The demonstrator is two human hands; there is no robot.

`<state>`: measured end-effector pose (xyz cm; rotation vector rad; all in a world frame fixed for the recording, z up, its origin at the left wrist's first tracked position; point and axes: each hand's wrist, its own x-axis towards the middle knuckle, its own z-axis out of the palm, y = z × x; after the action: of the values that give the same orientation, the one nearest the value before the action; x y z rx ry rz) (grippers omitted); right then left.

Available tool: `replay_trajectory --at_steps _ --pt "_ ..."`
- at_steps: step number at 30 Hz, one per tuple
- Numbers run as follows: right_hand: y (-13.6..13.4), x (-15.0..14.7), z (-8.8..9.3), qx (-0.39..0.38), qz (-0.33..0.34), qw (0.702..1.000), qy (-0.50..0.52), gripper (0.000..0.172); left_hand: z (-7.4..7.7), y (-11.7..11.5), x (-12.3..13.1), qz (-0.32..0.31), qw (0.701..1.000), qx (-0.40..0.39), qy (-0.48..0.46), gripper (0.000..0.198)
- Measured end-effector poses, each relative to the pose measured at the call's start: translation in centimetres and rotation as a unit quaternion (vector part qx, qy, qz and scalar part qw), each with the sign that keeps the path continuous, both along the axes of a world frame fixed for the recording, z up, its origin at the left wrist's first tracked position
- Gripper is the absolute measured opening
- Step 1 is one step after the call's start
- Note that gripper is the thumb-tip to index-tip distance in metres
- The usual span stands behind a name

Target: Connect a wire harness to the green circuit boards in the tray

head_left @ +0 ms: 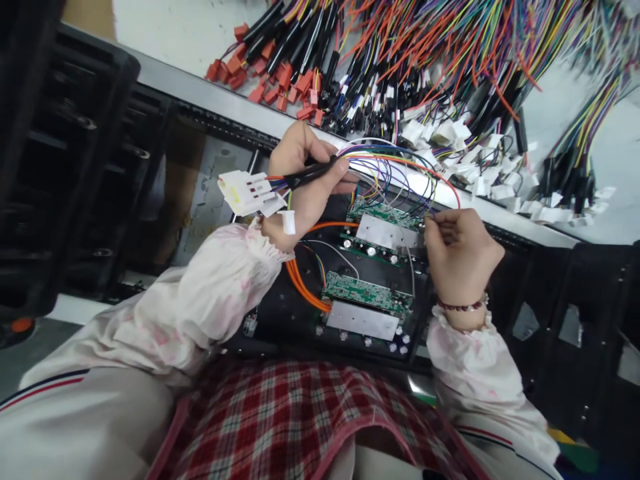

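My left hand (300, 180) is shut around a black-sleeved wire harness (310, 172). Its white multi-pin connector (245, 193) sticks out to the left, and coloured thin wires fan out to the right. My right hand (463, 257) pinches the ends of those thin wires (400, 177) just above a green circuit board (385, 213). That board has a silver metal plate, and a second green board (367, 293) lies nearer to me. Both sit on a black panel (280, 293) with thick orange cables (305, 283) looped beside them. The wire ends between my right fingers are partly hidden.
Bundles of finished harnesses with red connectors (265, 77) and white connectors (465, 140) lie on a white surface beyond a grey metal edge (215, 100). Black plastic racks (65, 147) stand on the left and right. A checked apron (295, 420) covers my lap.
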<state>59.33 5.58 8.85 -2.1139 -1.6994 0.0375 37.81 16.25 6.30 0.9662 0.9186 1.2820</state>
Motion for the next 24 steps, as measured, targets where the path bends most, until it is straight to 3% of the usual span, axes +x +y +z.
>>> replay_trajectory --at_steps 5,9,14,16,20,24 --pt "0.3 0.1 0.1 -0.017 -0.006 1.0 0.012 0.013 0.6 -0.1 0.2 0.004 1.0 -0.012 0.006 0.037" --pt "-1.4 -0.4 2.3 -0.019 -0.015 0.999 -0.027 0.02 1.0 -0.1 0.2 0.006 1.0 -0.019 0.014 0.036" --pt "-5.1 -1.7 4.8 -0.155 0.089 0.984 0.026 0.023 0.4 0.1 0.1 0.007 1.0 -0.017 0.023 0.034" --pt "-5.3 -2.0 5.1 -0.126 0.087 0.988 0.032 0.018 0.3 0.1 0.1 0.012 0.999 -0.006 0.038 0.036" --pt "-2.5 -0.9 4.1 0.018 0.012 1.0 0.007 0.013 0.7 0.0 0.1 0.03 0.993 0.047 0.104 0.028" --pt "0.3 0.9 1.4 -0.028 -0.002 0.999 0.039 0.018 1.2 0.1 -0.6 0.011 0.972 0.078 0.221 0.017"
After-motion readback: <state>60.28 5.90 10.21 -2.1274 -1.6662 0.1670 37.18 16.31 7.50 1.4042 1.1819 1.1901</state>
